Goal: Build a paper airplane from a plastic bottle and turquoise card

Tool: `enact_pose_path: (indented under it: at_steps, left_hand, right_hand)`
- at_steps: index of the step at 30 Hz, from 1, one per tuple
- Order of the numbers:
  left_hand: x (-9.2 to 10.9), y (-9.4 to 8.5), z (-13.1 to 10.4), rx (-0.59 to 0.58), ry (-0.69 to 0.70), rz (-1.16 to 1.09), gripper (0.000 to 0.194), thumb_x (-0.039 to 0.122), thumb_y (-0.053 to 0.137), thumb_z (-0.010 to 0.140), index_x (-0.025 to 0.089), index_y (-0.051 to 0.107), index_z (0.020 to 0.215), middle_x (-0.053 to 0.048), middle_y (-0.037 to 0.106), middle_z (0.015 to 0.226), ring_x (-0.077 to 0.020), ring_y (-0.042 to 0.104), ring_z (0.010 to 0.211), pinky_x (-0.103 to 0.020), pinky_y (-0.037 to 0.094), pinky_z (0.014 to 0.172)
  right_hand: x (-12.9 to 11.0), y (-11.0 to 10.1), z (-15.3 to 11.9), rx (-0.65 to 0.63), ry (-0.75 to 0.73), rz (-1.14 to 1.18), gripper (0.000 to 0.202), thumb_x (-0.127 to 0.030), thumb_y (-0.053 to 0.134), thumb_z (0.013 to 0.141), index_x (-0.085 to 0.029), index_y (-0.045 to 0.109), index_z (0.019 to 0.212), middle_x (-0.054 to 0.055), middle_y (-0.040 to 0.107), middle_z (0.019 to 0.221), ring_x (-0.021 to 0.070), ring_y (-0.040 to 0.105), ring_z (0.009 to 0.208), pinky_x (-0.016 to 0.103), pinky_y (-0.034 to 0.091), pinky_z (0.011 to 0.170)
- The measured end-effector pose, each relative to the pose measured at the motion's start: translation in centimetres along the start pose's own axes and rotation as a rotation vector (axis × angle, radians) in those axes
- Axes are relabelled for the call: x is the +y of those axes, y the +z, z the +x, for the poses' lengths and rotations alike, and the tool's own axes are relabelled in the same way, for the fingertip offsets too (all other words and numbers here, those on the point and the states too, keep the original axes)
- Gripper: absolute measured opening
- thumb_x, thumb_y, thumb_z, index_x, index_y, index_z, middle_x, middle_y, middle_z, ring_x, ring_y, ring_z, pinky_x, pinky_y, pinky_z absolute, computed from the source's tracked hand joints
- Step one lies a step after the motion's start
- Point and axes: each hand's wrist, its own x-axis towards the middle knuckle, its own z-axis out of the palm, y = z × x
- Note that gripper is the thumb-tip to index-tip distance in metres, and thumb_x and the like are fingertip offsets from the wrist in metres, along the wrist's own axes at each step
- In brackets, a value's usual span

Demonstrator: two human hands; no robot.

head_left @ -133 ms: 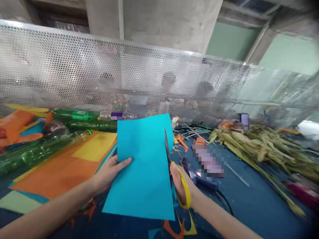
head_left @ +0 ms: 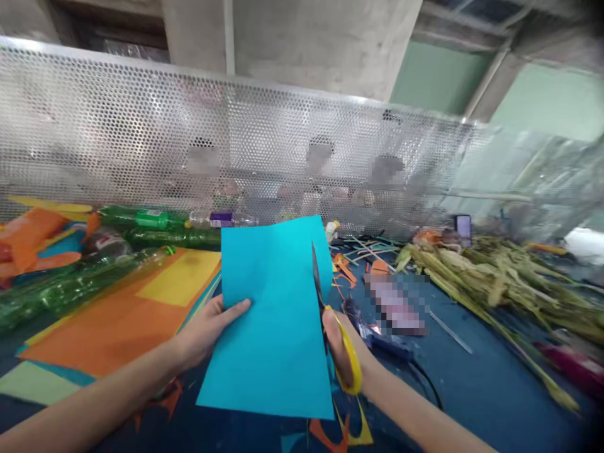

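A large blue sheet (head_left: 271, 321) is held up over the table in the middle of the view. My left hand (head_left: 212, 321) grips its left edge, thumb on the front and the other fingers hidden behind. My right hand (head_left: 344, 346) is closed round the yellow handles of a pair of scissors (head_left: 352, 365). Their dark blade lies along the right part of the sheet, pointing up and away, and a strip of the sheet bends off to the right of it.
Orange and yellow sheets (head_left: 113, 327) and green bottles (head_left: 89, 283) lie left. Orange scraps (head_left: 330, 437) are below the sheet. A glue gun (head_left: 387, 343), a pixelated object (head_left: 396, 305) and dried husks (head_left: 491, 277) lie right. Behind a perforated screen (head_left: 268, 145) are people.
The strip right of the blade has bent further out to the right. The sheet's lower edge has shifted slightly to the right. Both hands are almost where they were.
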Motion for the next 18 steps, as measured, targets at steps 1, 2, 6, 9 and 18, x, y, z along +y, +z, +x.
enact_pose_path:
  at_steps: [1, 2, 6, 9, 18]
  left_hand:
    - [-0.1, 0.0, 0.0, -0.007, 0.002, -0.002, 0.050, 0.032, 0.062, 0.078, 0.022, 0.044, 0.124, -0.008, 0.065, 0.109, -0.0273, 0.063, 0.094, -0.046, 0.050, 0.084]
    - [-0.1, 0.0, 0.0, -0.013, 0.004, -0.004, 0.050, 0.032, 0.062, 0.079, 0.023, 0.044, 0.125, -0.007, 0.064, 0.110, -0.0270, 0.063, 0.095, -0.045, 0.050, 0.084]
    - [-0.3, -0.1, 0.1, -0.020, 0.019, -0.013, 0.049, 0.031, 0.061, 0.080, 0.023, 0.043, 0.125, -0.007, 0.064, 0.110, -0.0262, 0.063, 0.094, -0.045, 0.050, 0.085]
    - [-0.3, -0.2, 0.1, -0.026, 0.028, -0.025, 0.051, 0.030, 0.060, 0.081, 0.024, 0.041, 0.127, -0.007, 0.064, 0.111, -0.0261, 0.063, 0.094, -0.046, 0.049, 0.086]
    - [-0.5, -0.1, 0.1, -0.030, 0.050, -0.023, 0.053, 0.032, 0.061, 0.079, 0.026, 0.042, 0.127, -0.007, 0.062, 0.113, -0.0262, 0.062, 0.096, -0.044, 0.049, 0.085]
  right_hand:
    - [-0.1, -0.1, 0.0, 0.002, -0.003, -0.012, 0.051, -0.049, 0.023, 0.090, -0.020, 0.049, 0.058, 0.001, 0.050, 0.052, 0.0156, 0.047, 0.051, 0.026, 0.037, 0.050]
    - [-0.3, -0.1, 0.1, -0.002, -0.008, -0.029, 0.051, -0.050, 0.023, 0.089, -0.020, 0.050, 0.058, 0.002, 0.052, 0.054, 0.0160, 0.048, 0.052, 0.026, 0.038, 0.051]
    - [-1.4, -0.5, 0.3, -0.032, -0.008, -0.065, 0.052, -0.052, 0.021, 0.089, -0.020, 0.049, 0.059, 0.003, 0.053, 0.055, 0.0168, 0.049, 0.056, 0.025, 0.040, 0.052]
    - [-2.1, -0.7, 0.4, -0.062, -0.005, -0.068, 0.052, -0.052, 0.020, 0.089, -0.019, 0.048, 0.059, 0.004, 0.053, 0.056, 0.0164, 0.048, 0.055, 0.025, 0.039, 0.051]
    - [-2.4, -0.9, 0.5, -0.065, 0.011, -0.099, 0.052, -0.054, 0.018, 0.088, -0.019, 0.041, 0.055, 0.003, 0.051, 0.052, 0.0140, 0.043, 0.050, 0.024, 0.034, 0.045]
